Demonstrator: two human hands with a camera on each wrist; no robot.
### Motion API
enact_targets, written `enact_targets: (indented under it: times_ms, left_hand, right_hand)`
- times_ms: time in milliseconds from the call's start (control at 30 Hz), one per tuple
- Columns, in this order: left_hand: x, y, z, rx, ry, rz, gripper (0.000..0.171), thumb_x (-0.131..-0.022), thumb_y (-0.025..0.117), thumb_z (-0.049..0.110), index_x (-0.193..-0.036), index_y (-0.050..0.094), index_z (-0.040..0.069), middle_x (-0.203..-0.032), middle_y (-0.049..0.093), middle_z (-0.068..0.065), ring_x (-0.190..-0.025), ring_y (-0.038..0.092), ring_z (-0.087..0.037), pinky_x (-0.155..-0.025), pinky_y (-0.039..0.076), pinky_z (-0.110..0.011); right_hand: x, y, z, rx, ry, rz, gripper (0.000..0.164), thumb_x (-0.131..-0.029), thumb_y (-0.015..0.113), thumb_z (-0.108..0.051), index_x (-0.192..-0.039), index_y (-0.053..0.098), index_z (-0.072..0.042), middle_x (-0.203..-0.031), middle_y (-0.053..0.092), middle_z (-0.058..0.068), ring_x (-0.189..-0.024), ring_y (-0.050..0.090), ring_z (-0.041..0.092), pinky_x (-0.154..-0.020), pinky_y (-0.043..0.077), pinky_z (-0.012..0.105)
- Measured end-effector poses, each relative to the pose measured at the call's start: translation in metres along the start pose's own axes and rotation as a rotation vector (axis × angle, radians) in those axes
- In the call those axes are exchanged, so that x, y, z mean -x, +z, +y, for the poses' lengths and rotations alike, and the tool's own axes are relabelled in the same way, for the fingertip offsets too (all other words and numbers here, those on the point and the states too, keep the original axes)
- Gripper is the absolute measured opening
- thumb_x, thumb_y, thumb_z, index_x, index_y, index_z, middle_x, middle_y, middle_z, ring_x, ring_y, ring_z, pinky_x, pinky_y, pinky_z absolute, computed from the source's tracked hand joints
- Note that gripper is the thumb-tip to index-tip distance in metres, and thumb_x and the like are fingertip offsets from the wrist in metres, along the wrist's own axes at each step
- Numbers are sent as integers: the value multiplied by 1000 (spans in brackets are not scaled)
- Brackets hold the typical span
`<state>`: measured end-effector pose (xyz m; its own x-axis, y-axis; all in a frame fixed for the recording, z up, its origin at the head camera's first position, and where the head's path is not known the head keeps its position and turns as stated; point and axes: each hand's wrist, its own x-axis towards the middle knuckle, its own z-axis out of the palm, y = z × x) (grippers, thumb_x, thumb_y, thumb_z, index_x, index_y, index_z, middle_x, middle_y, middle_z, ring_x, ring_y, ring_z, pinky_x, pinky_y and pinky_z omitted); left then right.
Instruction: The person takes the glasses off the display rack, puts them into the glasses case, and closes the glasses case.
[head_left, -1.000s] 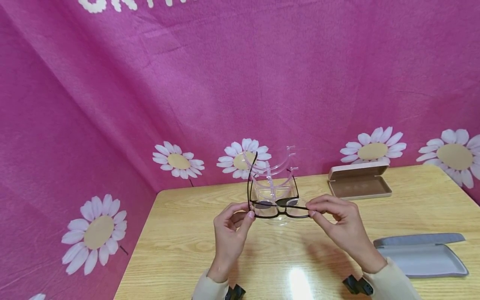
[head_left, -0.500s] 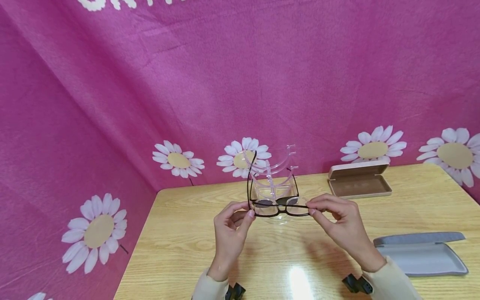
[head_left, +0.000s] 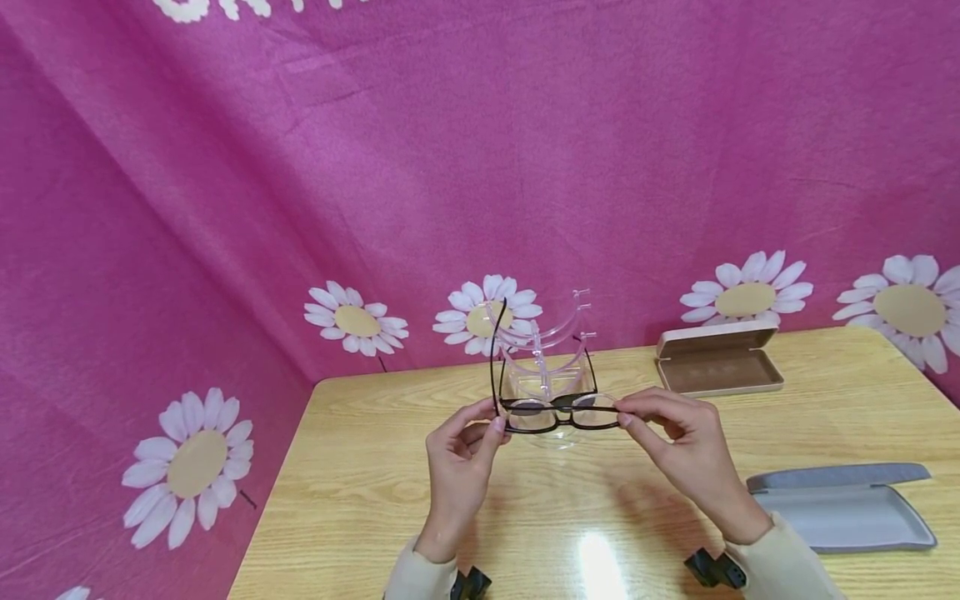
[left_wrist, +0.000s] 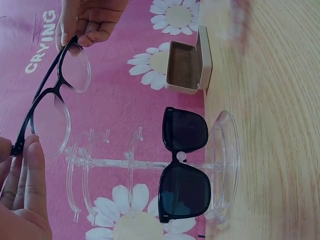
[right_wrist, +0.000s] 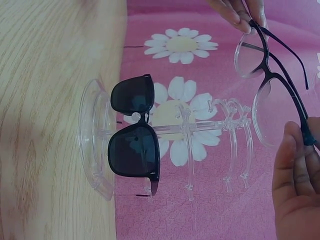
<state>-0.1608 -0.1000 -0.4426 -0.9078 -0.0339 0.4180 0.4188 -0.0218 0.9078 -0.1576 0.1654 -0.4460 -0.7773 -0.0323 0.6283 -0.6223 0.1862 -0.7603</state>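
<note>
The left hand [head_left: 461,471] pinches one end of the black-framed glasses [head_left: 564,422] between thumb and fingers; the right hand [head_left: 688,440] pinches the opposite end. The glasses are held level, near the top of the clear stand [left_wrist: 150,164]; contact with it cannot be determined. Dark sunglasses [left_wrist: 185,190] sit low on the stand. To the right, an open brown case [head_left: 720,372] and an open grey case [head_left: 847,517] rest on the wooden table [head_left: 360,483].
</note>
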Motion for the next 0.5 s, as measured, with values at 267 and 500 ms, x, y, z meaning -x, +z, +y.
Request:
enact_targets:
  times_ms: [267,500]
  left_hand:
    - [0,-3,-4,-5,52,-10,24,-94,70,-5,-117,72,-12,-96,70,-32,-78,73,-5,-74,67,-27]
    - [-1,-3,-2,-22,66,-20,24,-96,69,-3,-118,74,-9,-95,70,-30,-77,72,-3,-74,67,-29]
  right_hand:
    - [0,0,0,12,6,-2,24,-82,68,27,-95,76,8,-103,75,-20,-96,71,-4,-84,60,12]
    - [0,0,-1,4,-3,-3,23,-82,68,27,-95,76,10,-102,76,-16,-96,71,-4,-83,60,11]
